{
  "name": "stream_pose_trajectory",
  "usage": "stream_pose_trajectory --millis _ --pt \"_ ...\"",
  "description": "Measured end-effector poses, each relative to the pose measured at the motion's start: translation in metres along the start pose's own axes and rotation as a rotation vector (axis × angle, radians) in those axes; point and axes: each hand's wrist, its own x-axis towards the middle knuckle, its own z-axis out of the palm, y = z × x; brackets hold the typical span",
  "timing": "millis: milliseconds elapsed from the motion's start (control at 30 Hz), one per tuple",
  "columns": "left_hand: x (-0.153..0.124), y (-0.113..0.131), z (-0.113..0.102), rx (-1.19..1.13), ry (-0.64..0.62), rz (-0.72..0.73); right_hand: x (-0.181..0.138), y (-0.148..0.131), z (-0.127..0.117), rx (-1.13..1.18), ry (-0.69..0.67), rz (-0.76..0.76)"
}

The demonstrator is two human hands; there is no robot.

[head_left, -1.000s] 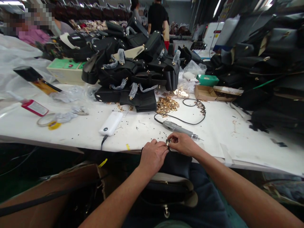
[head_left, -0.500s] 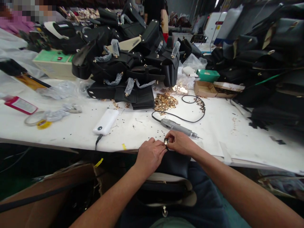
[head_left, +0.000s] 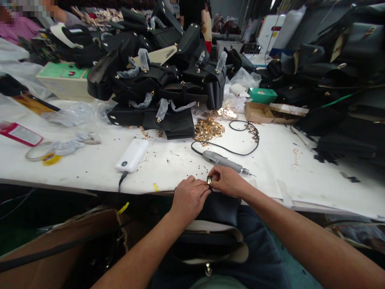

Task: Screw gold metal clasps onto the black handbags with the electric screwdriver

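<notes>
A black handbag [head_left: 224,208] lies open across my lap, its flap reaching up to the table's edge. At the flap's end sits a small gold clasp [head_left: 209,181] on a black tab. My right hand [head_left: 225,180] pinches that tab and clasp between thumb and fingers. Closed on the flap's edge just left of the clasp is my left hand [head_left: 191,196]; its fingertips are partly hidden. Just beyond my right hand lies a grey electric screwdriver [head_left: 224,160], its bit pointing right. Gold metal fittings [head_left: 209,130] form a pile behind it.
Black handbags [head_left: 168,84] are heaped at the back, more at the right. A white power bank [head_left: 132,155] with a cable lies left on the white table [head_left: 168,172]. A cardboard box [head_left: 60,249] stands below at left. People stand in the background.
The view has shifted slightly, so the table's things sit a little further left. Both hands keep their hold on the flap and clasp.
</notes>
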Motion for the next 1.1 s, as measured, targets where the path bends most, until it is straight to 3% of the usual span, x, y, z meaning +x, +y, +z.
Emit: stream_pose_trajectory --millis 100,333,633,1100 --pt "0.001 0.000 0.000 0.004 0.002 0.000 0.001 -0.001 0.001 -0.031 0.006 0.009" --pt "0.006 0.006 -0.011 0.138 -0.128 -0.008 0.004 -0.003 0.001 -0.060 0.000 0.042" --pt "0.005 0.000 -0.004 -0.056 -0.032 -0.078 0.002 0.001 -0.003 0.030 -0.028 -0.012" --pt "0.007 0.000 -0.006 0.031 -0.085 -0.051 0.004 -0.002 -0.001 -0.048 -0.004 0.017"
